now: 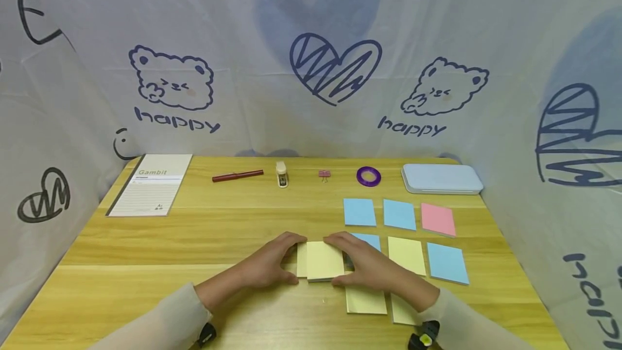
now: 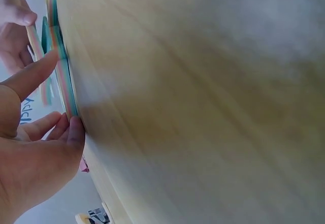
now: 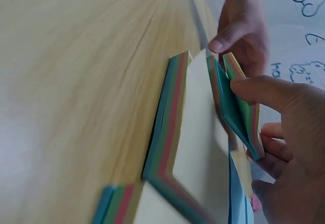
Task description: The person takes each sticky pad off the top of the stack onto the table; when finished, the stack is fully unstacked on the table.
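Resting on a pale wooden counter [image 1: 146, 242], two bare hands close around a small stack of multicoloured sticky-note pads topped with yellow [image 1: 324, 261], which sits near the counter's front edge, at about six o'clock from the centre. The left hand [image 1: 272, 261] curls its fingers against the stack's left side, grasping it. The right hand [image 1: 362, 263] grips the right side; the right wrist view shows its thumb and fingers [image 3: 264, 89] pinching one pad that tilts up off the rest.

At three o'clock from the stack lie separate pads in a loose grid: blue, blue and pink [image 1: 438, 219] in the far row, then yellow and blue, with more yellow ones at five o'clock. Along the far edge, from ten to two o'clock, sit a lined notepad [image 1: 150, 183], a red pen [image 1: 237, 175], a small white stapler [image 1: 281, 173], a pink binder clip [image 1: 324, 174], a purple tape roll [image 1: 368, 176] and a pale blue case [image 1: 441, 178].

Judging from the tilted pad, the stack looks uneven; squeezing from both sides could make pads slip sideways or fan out.
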The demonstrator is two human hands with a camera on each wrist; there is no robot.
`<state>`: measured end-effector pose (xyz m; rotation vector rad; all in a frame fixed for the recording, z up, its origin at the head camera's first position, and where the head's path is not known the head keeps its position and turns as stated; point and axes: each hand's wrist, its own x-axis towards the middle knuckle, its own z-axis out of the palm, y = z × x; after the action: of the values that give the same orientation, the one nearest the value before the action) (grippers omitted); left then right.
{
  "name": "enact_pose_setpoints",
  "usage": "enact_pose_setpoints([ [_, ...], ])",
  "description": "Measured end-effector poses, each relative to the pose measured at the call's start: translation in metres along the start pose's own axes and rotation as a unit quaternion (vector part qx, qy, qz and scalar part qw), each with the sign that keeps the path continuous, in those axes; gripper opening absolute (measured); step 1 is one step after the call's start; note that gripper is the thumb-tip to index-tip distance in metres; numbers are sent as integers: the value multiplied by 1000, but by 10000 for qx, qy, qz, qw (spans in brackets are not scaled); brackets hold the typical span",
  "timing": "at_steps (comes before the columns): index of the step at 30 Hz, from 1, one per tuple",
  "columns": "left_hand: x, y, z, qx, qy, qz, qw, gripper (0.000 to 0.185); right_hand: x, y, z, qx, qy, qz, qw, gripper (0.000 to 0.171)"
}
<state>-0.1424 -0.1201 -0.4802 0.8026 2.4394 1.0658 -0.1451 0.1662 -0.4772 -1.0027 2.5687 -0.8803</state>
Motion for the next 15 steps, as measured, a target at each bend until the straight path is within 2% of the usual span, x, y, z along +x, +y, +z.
enact_pose_setpoints([
  [7, 1, -1, 2, 29, 81, -54, 9999, 79, -34, 10, -12, 108, 235, 183, 9995, 83],
  [12, 1, 0, 3, 75, 152, -30, 9999, 78, -75, 20, -24, 79, 560, 467, 9973, 83],
  [15, 1, 1, 4, 63, 180, -23, 9998, 78, -103, 28, -31, -243, 818, 610, 9945, 81],
])
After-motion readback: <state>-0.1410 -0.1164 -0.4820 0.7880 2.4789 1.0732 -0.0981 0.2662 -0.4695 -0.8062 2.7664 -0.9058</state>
